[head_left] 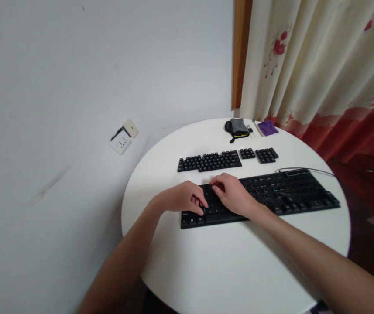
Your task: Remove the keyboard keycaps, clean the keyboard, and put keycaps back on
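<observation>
Resting curled left hand (188, 196) and bent right hand (231, 192) on the left part of the black keyboard (273, 192), on the desk (213, 266); cannot tell if grasping anything with either. Arranged beyond: 3 groups of keycaps (220, 161).

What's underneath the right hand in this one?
The keyboard, left of its middle; its dark surface shows around the right hand. Whatever sits directly beneath the palm and fingers is covered and can't be made out.
</observation>
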Demonstrator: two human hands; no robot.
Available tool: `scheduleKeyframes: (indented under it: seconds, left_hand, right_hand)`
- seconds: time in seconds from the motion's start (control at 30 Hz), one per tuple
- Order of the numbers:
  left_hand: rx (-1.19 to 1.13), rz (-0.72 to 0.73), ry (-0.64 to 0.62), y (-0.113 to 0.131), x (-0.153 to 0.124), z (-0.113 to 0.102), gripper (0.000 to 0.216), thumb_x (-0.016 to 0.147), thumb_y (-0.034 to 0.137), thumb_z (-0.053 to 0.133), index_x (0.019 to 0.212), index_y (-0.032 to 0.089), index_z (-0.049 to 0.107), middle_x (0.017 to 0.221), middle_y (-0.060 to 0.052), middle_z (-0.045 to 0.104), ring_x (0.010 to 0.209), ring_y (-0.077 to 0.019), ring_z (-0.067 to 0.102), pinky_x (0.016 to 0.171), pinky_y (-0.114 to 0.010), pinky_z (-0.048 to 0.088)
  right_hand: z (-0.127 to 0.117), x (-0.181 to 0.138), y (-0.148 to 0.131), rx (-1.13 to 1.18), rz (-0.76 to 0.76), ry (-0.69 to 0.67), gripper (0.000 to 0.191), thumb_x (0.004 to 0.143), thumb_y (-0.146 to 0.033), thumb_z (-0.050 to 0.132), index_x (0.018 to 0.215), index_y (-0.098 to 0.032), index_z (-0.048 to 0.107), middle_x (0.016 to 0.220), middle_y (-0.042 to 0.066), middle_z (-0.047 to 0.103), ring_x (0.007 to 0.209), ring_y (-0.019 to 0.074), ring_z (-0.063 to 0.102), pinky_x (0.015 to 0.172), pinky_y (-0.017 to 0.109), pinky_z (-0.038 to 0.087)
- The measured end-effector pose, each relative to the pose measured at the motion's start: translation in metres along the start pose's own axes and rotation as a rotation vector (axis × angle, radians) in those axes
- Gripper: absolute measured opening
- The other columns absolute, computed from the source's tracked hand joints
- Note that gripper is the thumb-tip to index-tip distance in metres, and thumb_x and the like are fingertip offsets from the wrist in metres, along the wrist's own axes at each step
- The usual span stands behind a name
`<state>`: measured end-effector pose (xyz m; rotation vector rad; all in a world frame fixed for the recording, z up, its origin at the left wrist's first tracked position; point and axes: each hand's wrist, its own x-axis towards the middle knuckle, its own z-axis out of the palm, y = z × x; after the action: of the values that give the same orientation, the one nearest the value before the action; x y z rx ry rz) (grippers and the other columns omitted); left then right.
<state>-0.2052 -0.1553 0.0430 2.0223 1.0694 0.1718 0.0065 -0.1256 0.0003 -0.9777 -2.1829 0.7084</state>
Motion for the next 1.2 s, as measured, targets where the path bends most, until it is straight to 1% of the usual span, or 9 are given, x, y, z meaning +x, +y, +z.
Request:
scheduleKeyframes:
  seconds: [0.17, 0.47, 0.6, 0.7, 0.83, 1.0, 1.2]
  left_hand:
    - [0.040, 0.045, -0.010, 0.0004, 0.0044, 0.0039, 0.020, 0.070, 0.024, 0.084, 0.089, 0.019, 0.080, 0.076, -0.002, 0.069, 0.066, -0.0127, 0.062, 0.062, -0.022, 0.048]
    - [0.093, 0.056, 0.008, 0.0064, 0.0016, 0.0065, 0.019, 0.072, 0.021, 0.082, 0.090, 0.017, 0.080, 0.078, -0.003, 0.067, 0.066, -0.0122, 0.061, 0.062, -0.022, 0.048]
    - [0.092, 0.059, -0.046, 0.0069, -0.0021, 0.0034, 0.020, 0.079, 0.022, 0.077, 0.098, 0.019, 0.079, 0.085, -0.004, 0.069, 0.070, -0.0119, 0.063, 0.065, -0.021, 0.049]
    - [0.117, 0.053, -0.040, 0.0077, -0.0036, 0.0014, 0.018, 0.084, 0.021, 0.071, 0.101, 0.021, 0.079, 0.086, -0.004, 0.070, 0.073, -0.0123, 0.064, 0.068, -0.022, 0.049]
    - [0.095, 0.026, -0.027, 0.0079, -0.0037, 0.0014, 0.019, 0.082, 0.017, 0.070, 0.098, 0.019, 0.079, 0.088, -0.004, 0.071, 0.073, -0.0123, 0.066, 0.069, -0.021, 0.051]
    - [0.061, -0.001, -0.007, 0.0062, -0.0022, 0.0042, 0.016, 0.078, 0.016, 0.071, 0.093, 0.016, 0.078, 0.083, -0.003, 0.070, 0.069, -0.0119, 0.066, 0.065, -0.020, 0.052]
    - [0.069, 0.036, 0.023, 0.0075, -0.0012, 0.0079, 0.014, 0.073, 0.012, 0.072, 0.086, 0.016, 0.077, 0.078, -0.002, 0.067, 0.065, -0.0108, 0.063, 0.062, -0.020, 0.051]
  right_hand:
    - [-0.0004, -0.0003, -0.0019, 0.014, 0.006, -0.013, 0.015, 0.088, -0.009, 0.058, 0.094, -0.016, 0.070, 0.086, 0.006, 0.063, 0.079, 0.0169, 0.057, 0.076, 0.030, 0.043]
    - [-0.0015, -0.0004, -0.0025, 0.035, 0.008, -0.018, 0.014, 0.087, -0.009, 0.059, 0.094, -0.016, 0.070, 0.086, 0.005, 0.063, 0.079, 0.0164, 0.057, 0.076, 0.029, 0.043]
    - [0.0001, -0.0002, -0.0007, 0.039, 0.009, -0.015, 0.015, 0.087, -0.009, 0.059, 0.095, -0.016, 0.070, 0.086, 0.005, 0.064, 0.079, 0.0166, 0.058, 0.076, 0.029, 0.044]
    - [0.0007, 0.0002, 0.0001, 0.043, 0.011, -0.015, 0.014, 0.087, -0.010, 0.060, 0.094, -0.017, 0.070, 0.086, 0.005, 0.064, 0.079, 0.0167, 0.057, 0.076, 0.029, 0.044]
    - [0.0006, 0.0004, 0.0003, 0.039, 0.007, -0.013, 0.014, 0.087, -0.010, 0.060, 0.093, -0.017, 0.070, 0.087, 0.005, 0.064, 0.080, 0.0169, 0.058, 0.076, 0.030, 0.044]
    - [0.0004, 0.0009, 0.0000, 0.034, 0.005, -0.020, 0.014, 0.087, -0.010, 0.060, 0.094, -0.017, 0.071, 0.088, 0.006, 0.065, 0.081, 0.0169, 0.058, 0.077, 0.029, 0.044]
    - [0.0000, 0.0017, -0.0003, 0.032, 0.000, -0.015, 0.015, 0.086, -0.010, 0.059, 0.093, -0.017, 0.070, 0.087, 0.006, 0.066, 0.080, 0.0170, 0.058, 0.076, 0.029, 0.043]
